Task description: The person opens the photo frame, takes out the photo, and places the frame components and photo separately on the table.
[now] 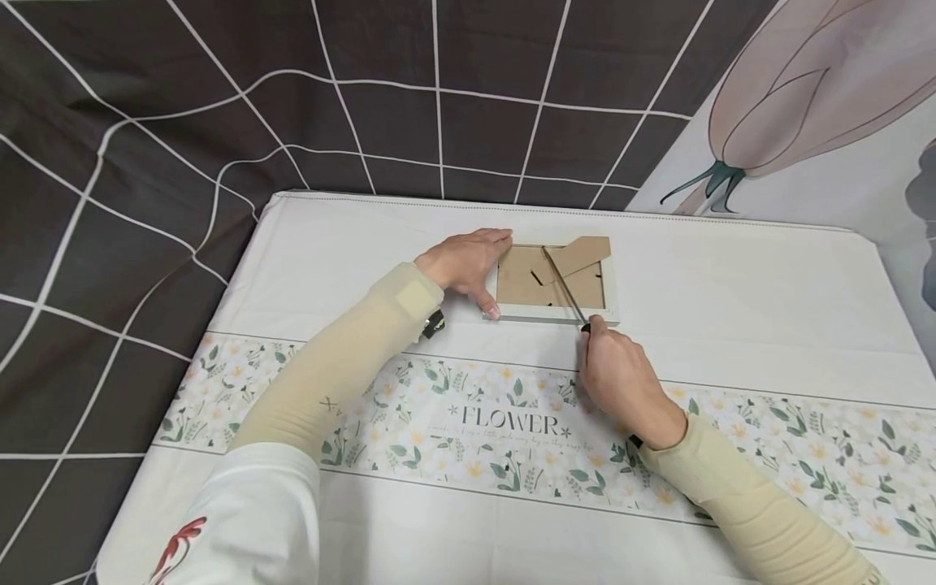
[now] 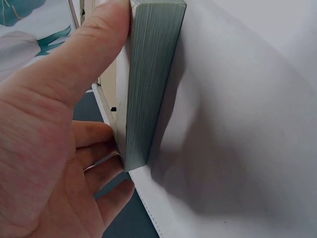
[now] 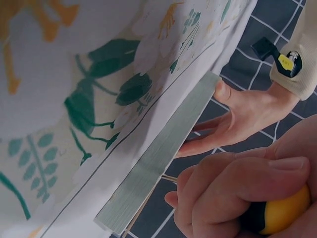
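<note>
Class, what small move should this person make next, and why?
Probably lever gently with the screwdriver at the far inner edge of the picture frame: the tip appears to be there, the right hand grips the tool, and the left hand holds the frame's end. Whether the tip touches a tab is too small to tell.

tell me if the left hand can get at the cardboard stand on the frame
Probably yes: the left hand is at the frame, and the cardboard stand is mostly uncovered, though the thin tool in the right hand slants across it, partly in the way.
</note>
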`<state>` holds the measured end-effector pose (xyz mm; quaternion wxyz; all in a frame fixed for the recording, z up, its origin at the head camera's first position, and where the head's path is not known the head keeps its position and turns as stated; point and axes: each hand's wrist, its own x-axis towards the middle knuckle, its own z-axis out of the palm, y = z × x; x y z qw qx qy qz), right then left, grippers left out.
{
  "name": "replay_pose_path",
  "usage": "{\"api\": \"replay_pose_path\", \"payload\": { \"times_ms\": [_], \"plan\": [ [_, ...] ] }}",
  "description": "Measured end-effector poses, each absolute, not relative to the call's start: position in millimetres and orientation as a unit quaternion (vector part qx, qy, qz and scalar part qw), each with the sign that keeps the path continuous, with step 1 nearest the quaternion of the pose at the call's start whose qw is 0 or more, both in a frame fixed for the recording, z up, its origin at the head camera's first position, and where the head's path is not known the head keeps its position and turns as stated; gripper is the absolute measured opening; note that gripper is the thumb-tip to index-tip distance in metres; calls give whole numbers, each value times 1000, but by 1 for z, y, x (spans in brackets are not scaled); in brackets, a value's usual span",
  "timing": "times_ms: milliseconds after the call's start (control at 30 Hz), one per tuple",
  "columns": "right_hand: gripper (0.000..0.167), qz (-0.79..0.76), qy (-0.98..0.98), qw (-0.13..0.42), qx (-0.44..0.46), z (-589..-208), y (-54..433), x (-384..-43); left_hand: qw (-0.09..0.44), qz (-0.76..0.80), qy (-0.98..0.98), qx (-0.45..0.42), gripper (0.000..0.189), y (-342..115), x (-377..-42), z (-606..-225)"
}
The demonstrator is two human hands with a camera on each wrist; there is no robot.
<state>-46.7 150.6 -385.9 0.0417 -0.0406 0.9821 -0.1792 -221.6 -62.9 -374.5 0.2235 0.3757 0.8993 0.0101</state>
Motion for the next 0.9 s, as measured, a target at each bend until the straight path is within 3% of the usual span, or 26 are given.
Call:
{"api": "replay_pose_path", "payload": {
  "times_ms": [900],
  "plan": [
    [28,-182,982,32,-40,-390,151,-47,220,-12,898,381,133,-62,-222,-373]
  ]
}}
